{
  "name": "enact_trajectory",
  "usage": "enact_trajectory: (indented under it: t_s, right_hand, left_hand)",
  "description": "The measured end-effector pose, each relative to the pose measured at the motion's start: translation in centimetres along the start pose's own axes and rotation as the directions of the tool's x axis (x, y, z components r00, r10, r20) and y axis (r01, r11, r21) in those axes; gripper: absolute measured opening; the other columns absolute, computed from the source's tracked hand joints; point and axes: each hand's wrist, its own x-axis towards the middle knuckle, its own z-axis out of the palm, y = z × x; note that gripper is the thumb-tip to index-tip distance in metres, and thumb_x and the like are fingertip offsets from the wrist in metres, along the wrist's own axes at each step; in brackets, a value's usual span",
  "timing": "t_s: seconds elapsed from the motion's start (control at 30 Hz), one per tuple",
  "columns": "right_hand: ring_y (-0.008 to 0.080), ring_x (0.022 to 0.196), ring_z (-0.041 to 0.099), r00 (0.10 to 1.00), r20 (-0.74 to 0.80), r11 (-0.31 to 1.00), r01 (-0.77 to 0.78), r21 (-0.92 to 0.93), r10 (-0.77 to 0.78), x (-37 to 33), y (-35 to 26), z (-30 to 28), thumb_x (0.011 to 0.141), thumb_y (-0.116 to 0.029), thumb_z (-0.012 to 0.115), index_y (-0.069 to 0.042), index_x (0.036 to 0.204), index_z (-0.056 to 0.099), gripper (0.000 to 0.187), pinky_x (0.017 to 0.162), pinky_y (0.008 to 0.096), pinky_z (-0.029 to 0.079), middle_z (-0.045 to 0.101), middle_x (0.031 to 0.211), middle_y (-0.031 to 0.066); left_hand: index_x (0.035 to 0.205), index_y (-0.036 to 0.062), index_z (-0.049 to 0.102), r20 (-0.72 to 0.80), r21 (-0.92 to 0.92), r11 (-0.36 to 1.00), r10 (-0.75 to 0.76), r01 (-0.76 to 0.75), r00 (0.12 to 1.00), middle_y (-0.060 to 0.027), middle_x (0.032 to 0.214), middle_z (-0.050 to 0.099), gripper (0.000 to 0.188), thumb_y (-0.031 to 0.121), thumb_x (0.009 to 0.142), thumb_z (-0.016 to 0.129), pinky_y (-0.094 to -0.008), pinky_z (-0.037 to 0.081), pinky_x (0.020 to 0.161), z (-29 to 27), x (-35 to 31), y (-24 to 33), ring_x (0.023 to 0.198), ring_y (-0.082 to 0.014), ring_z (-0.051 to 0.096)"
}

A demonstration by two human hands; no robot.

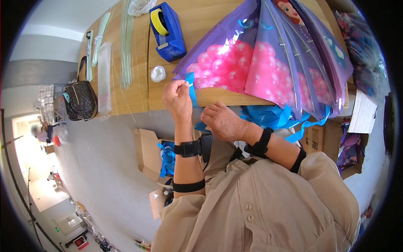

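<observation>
Blue ribbon (191, 89) pinched by left hand (177, 100); more fills cardboard box (147, 152).

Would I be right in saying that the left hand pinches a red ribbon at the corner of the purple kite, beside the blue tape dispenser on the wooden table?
Not quite: the ribbon is blue, not red. The head view shows the left hand pinching it at the corner of the purple kite, beside the blue tape dispenser on the wooden table.

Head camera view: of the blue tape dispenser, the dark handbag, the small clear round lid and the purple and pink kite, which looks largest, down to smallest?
1. Purple and pink kite
2. Blue tape dispenser and dark handbag: too alike to rank
3. Small clear round lid
</observation>
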Motion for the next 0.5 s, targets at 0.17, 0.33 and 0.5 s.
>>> enact_trajectory:
  t_s: [0.17,0.33,0.5]
  right_hand:
    - [0.0295,0.085,0.056,0.999,0.054,0.998,-0.009,0.060,0.006,-0.3,-0.1,0.4,0.070,-0.010,0.058,-0.001,0.081,0.055,0.014,0.077,0.0391,0.043,0.056,0.084,0.0129]
    - [0.0324,0.081,0.055,0.995,0.099,0.991,-0.020,0.132,0.007,-0.8,-0.4,1.0,0.069,-0.006,0.059,-0.002,0.079,0.050,0.013,0.072,0.0409,0.042,0.053,0.081,0.0144]
    - [0.0335,0.081,0.055,0.993,0.120,0.986,-0.023,0.164,0.003,-0.7,-0.8,1.1,0.070,-0.006,0.058,-0.002,0.078,0.051,0.012,0.071,0.0421,0.043,0.054,0.081,0.0146]
  left_hand:
    - [0.079,-0.0013,0.062,-0.049,-0.212,0.974,-0.089,0.077,0.995,-0.0012,0.065,0.054,0.008,0.006,0.082,0.065,-0.0258,0.043,0.055,0.0,-0.2,1.6,0.058,-0.0102,0.050]
    - [0.078,-0.0012,0.061,0.030,-0.348,0.876,-0.346,0.334,0.938,-0.0002,0.063,0.052,0.014,0.010,0.085,0.064,-0.0237,0.036,0.042,0.0,-0.5,3.1,0.048,-0.0065,0.042]
    - [0.073,-0.0009,0.059,0.122,-0.217,0.864,-0.437,0.454,0.891,0.0002,0.060,0.051,0.019,0.013,0.083,0.067,-0.0229,0.028,0.036,-1.2,-0.7,3.6,0.044,-0.0051,0.040]
